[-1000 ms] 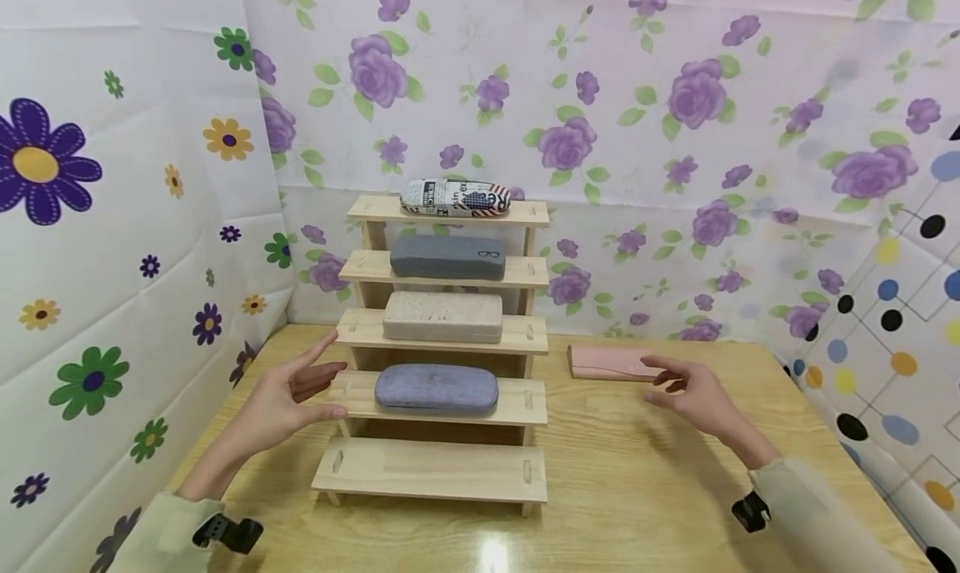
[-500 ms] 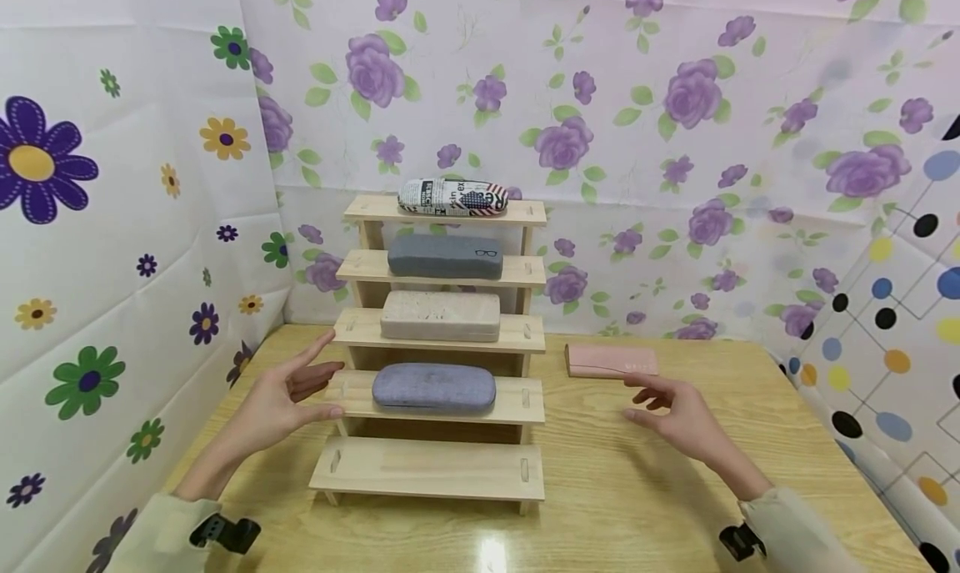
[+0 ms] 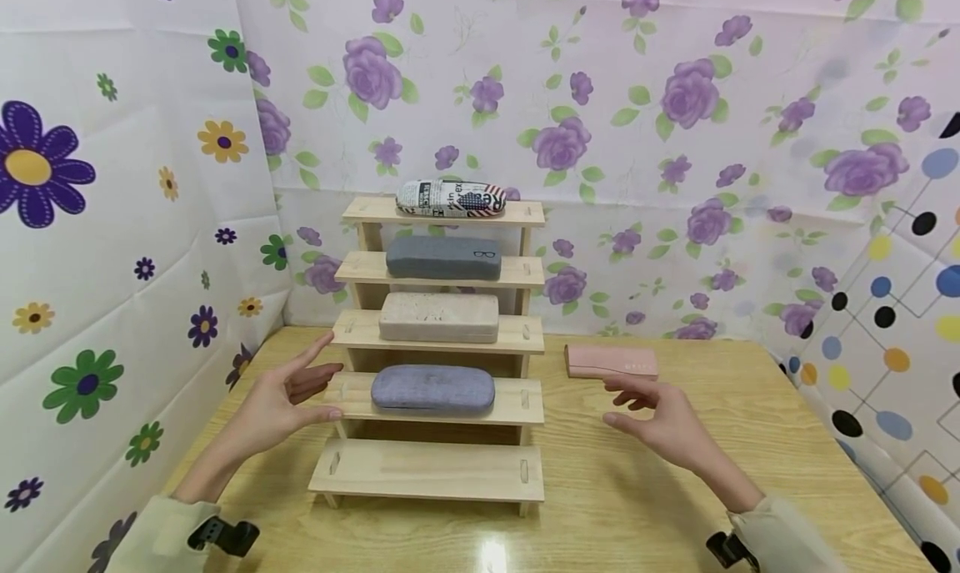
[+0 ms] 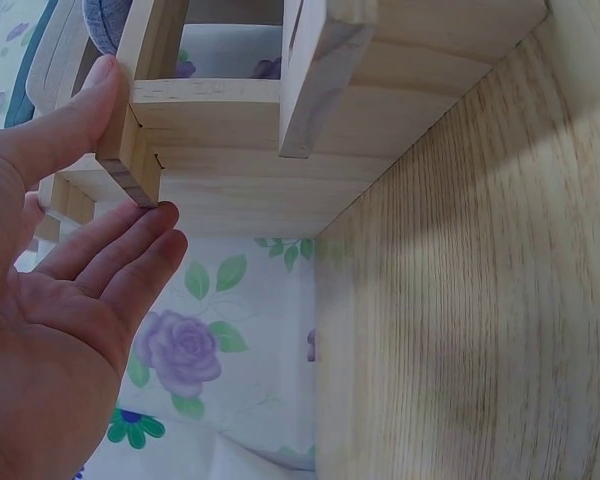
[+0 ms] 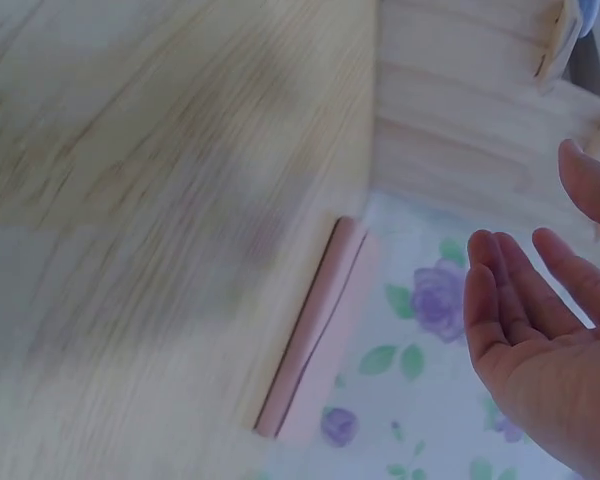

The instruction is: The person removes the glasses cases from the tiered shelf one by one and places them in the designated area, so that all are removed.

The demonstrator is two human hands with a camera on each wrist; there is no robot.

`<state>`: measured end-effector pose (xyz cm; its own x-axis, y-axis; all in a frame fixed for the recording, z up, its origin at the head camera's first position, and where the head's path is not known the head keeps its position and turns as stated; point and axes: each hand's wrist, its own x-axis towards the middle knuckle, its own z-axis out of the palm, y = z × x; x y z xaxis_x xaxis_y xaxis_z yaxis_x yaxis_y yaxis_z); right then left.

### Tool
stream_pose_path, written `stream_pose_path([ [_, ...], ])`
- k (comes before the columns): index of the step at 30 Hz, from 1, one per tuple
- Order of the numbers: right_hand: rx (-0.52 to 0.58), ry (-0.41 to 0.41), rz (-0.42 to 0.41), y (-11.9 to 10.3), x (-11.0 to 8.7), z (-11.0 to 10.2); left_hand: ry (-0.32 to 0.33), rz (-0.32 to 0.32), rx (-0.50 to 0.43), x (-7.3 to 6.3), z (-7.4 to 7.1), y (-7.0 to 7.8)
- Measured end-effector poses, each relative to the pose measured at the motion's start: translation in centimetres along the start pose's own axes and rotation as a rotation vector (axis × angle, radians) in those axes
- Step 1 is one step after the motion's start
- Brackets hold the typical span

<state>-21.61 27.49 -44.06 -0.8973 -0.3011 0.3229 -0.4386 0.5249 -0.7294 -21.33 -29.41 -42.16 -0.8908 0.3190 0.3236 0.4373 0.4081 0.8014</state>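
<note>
- Bench (image 3: 615, 515) in front, bearing a stepped stand (image 3: 427, 464);
- left hand (image 3: 273, 406) at the stand's left end, thumb and fingers apart;
- right hand (image 3: 663, 423) above the bench, right of the stand, fingers loosely bent, thumb apart;
- purple case (image 3: 432, 388) on the second level up; beige case (image 3: 438, 318) on the third; grey case (image 3: 442, 258) on the fourth; newspaper-print case (image 3: 450, 198) on top;
- pink case (image 3: 603, 360) on the bench, beyond the right hand;
- flowered cloth (image 3: 637, 173) behind.
</note>
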Motion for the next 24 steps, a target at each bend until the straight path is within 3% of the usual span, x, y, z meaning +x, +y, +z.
stream_pose_path([
  [12,0.004,0.043,-0.054,-4.0,0.1,2.0,-0.012,0.013,-0.024,0.1,0.0,0.0],
  [24,-0.010,-0.004,-0.099,-8.2,1.9,5.3,-0.019,0.010,-0.052,0.0,-0.2,-0.3],
])
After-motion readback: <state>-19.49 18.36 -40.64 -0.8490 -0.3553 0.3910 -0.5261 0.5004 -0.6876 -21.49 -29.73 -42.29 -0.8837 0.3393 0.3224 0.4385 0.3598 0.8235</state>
